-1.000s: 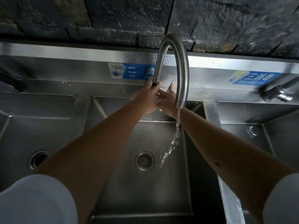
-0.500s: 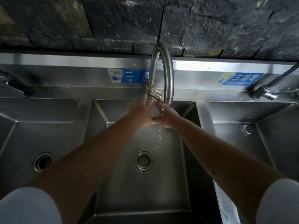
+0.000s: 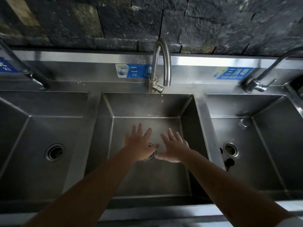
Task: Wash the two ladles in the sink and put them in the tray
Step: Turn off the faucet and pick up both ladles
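My left hand [image 3: 139, 143] and my right hand [image 3: 175, 146] hover side by side over the middle sink basin [image 3: 147, 177], fingers spread, holding nothing. They are above the basin's drain, which they partly hide. The curved steel tap [image 3: 161, 63] stands behind the basin; only a few drops fall from its spout. No ladle and no tray are in view.
A left basin [image 3: 41, 136] with its drain [image 3: 54, 151] and a right basin [image 3: 254, 145] with its drain [image 3: 231, 149] flank the middle one. Further taps stand at far left [image 3: 32, 79] and far right [image 3: 259, 84]. A dark stone wall rises behind.
Both hands have left the tap's handle and dropped back over the basin, fingers spread. The water stream has stopped to a drip. The view has pulled back and widened.
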The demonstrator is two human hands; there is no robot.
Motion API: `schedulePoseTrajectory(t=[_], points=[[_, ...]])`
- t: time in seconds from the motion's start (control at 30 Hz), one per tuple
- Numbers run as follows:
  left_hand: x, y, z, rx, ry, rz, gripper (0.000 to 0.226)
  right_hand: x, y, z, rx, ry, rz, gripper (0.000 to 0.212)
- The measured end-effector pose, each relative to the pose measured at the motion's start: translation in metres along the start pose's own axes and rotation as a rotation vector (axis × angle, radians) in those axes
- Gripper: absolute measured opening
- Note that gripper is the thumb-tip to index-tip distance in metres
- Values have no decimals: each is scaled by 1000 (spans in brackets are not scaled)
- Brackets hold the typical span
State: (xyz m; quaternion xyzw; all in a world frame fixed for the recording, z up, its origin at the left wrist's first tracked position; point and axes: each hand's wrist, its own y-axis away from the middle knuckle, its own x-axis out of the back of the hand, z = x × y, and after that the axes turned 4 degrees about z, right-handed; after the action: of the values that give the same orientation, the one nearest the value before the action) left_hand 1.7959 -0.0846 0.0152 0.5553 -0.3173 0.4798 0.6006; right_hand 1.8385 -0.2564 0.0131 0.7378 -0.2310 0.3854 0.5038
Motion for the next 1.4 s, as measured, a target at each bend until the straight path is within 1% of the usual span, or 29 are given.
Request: schedulePoseTrajectory(t=[0.07, 0.2, 0.3, 0.37, 0.43, 0.53, 0.63, 0.7, 0.8, 0.9, 0.97, 1.03, 1.13, 1.2, 1.23, 1.33, 1.4], points=[[-8, 14, 4, 7, -12, -19, 94, -14, 12, 7, -20, 22, -35, 112], [-23, 32, 20, -18, -3, -58, 99, -30, 36, 25, -54, -15, -42, 116], [-33, 38, 38, -45, 13, -66, 98, -35, 53, 47, -85, -70, -37, 112], [-37, 38, 56, -89, 6, -57, 96, -34, 64, 64, -110, -115, -4, 106], [-38, 35, 81, -127, 5, -59, 96, -29, 77, 85, -122, -159, 34, 99], [-39, 27, 128, -193, 12, -55, 95, -22, 93, 126, -74, -185, 111, 75], [-43, 17, 186, -284, 52, -53, 91, -16, 108, 178, -196, -369, 188, 61], [-48, 9, 229, -347, 117, -57, 88, -15, 114, 213, -265, -439, 223, 49], [-63, -5, 291, -437, 201, -63, 78, -21, 117, 268, -366, -447, 160, 30], [-86, -24, 346, -464, 297, -120, 65, -31, 109, 317, -390, -433, 34, 30], [-106, -40, 374, -394, 352, -190, 57, -42, 97, 345, -394, -421, -44, 36], [-131, -59, 393, -278, 374, -285, 53, -55, 81, 369, -401, -455, -86, 39], [-171, -86, 404, -108, 346, -358, 44, -77, 58, 397, -463, -622, -94, 40], [-196, -101, 408, 10, 354, -359, 37, -95, 43, 411, -506, -707, -156, 41], [-207, -106, 410, 72, 371, -350, 35, -104, 35, 417, -527, -732, -189, 37], [-235, -121, 418, 241, 466, -297, 39, -130, 12, 429, -597, -825, -240, 26], [-251, -132, 421, 356, 538, -268, 43, -145, -1, 432, -647, -870, -224, 15]])
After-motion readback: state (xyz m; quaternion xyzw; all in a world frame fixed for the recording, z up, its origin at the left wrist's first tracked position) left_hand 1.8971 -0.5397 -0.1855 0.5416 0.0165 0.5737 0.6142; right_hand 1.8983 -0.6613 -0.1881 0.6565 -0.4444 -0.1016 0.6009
